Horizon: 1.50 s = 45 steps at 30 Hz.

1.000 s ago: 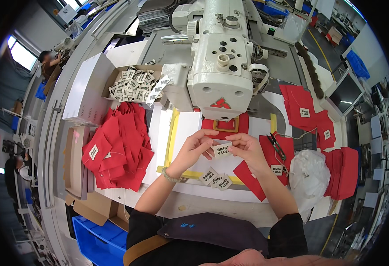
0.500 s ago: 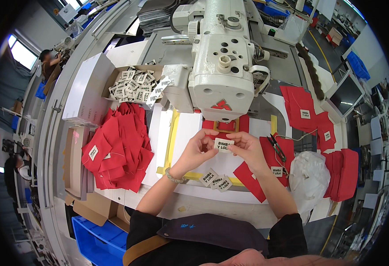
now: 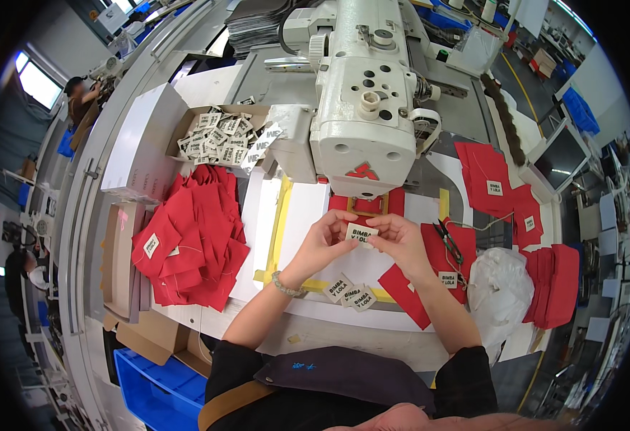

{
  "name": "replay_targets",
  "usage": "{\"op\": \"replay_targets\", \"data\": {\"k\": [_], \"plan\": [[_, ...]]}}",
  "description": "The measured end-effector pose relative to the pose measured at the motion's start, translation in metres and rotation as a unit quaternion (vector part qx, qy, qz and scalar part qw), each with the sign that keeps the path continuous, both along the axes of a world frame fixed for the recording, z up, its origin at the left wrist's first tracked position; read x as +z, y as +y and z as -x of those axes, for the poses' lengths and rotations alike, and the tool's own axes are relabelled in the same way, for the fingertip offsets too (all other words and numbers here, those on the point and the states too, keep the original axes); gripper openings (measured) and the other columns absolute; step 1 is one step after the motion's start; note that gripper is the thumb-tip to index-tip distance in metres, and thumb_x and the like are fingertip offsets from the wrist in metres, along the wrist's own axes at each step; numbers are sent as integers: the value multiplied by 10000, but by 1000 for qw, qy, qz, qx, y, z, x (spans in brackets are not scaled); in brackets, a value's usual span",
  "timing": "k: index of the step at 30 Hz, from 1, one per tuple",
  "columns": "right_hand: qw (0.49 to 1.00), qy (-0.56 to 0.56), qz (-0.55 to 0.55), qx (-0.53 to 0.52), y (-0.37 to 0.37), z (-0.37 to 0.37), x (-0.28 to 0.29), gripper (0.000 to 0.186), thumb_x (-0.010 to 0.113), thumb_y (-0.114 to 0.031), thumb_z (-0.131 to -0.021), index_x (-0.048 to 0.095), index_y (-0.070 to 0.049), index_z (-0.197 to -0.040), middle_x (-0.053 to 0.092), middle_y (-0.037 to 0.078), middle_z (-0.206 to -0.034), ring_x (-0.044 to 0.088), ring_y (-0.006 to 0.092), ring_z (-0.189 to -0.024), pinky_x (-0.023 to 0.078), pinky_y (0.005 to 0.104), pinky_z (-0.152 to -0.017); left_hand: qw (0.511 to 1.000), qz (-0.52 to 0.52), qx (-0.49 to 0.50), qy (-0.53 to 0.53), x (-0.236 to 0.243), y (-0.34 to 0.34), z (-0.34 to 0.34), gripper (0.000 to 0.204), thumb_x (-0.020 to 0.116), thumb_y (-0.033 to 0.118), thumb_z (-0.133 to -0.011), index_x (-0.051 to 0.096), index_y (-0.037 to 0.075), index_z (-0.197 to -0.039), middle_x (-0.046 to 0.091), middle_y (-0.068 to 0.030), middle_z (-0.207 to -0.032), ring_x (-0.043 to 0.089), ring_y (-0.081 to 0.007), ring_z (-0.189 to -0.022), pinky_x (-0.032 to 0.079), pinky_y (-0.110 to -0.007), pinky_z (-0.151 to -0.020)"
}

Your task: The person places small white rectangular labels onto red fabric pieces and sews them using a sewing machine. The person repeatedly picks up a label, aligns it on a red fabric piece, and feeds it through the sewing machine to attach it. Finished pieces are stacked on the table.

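I see the small white rectangular woven label [image 3: 361, 233] pinched between the fingers of my left hand [image 3: 327, 243] and right hand [image 3: 399, 243], long axis crosswise, just before the white sewing machine [image 3: 361, 108] at mid-counter.

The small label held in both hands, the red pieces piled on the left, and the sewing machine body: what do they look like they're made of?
Label: seemingly woven fabric, matte off-white with dark lettering, pinched flat between left hand and right hand. Red pieces: soft cloth, matte, creased and overlapping. Sewing machine: probably painted metal, smooth cream with a slight sheen.
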State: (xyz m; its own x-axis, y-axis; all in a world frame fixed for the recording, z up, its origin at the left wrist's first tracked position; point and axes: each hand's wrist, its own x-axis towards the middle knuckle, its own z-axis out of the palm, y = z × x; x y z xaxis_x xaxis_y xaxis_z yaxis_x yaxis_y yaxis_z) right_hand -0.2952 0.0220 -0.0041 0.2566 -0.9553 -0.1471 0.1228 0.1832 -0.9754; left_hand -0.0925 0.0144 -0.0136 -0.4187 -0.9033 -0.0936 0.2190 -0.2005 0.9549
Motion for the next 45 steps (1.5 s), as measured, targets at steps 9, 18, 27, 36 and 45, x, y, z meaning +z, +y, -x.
{"op": "replay_targets", "data": {"k": [9,18,27,36,45], "plan": [[997,76,1,4,-28,9,-16,186,665,-8,-867,653,22,-1049,676,45,-828,600,67,-669,468,202,-578,999,11,-4,-53,-6,-9,-1,556,656,-16,-862,411,4,-1360,611,-69,-1027,584,-89,-848,495,-233,-740],[972,232,40,2,-73,15,-22,128,660,-27,-840,644,56,-937,683,91,-744,633,111,-609,509,245,-546,832,347,13,-433,-5,-9,-4,521,671,211,-851,525,41,-1322,541,-96,-1283,515,-244,-1110,378,-385,-947],[957,275,86,-24,-79,14,-26,186,680,-45,-807,669,42,-972,712,113,-782,681,155,-639,546,282,-607,696,456,-26,-554,-16,-6,4,606,632,371,-869,482,87,-1383,474,-60,-1436,461,-227,-1243,350,-452,-977],[954,286,82,-28,-81,13,-30,216,700,-65,-790,675,29,-983,714,131,-782,698,190,-664,554,299,-635,622,510,-16,-594,-24,-7,8,675,594,487,-869,459,99,-1404,495,-78,-1421,467,-232,-1257,389,-469,-966],[947,305,91,-30,-78,11,-24,208,703,-74,-786,674,35,-961,709,134,-768,705,198,-661,554,301,-626,617,519,10,-592,-21,-12,-1,633,604,486,-862,525,70,-1332,555,-93,-1336,502,-234,-1206,383,-433,-953]]}}
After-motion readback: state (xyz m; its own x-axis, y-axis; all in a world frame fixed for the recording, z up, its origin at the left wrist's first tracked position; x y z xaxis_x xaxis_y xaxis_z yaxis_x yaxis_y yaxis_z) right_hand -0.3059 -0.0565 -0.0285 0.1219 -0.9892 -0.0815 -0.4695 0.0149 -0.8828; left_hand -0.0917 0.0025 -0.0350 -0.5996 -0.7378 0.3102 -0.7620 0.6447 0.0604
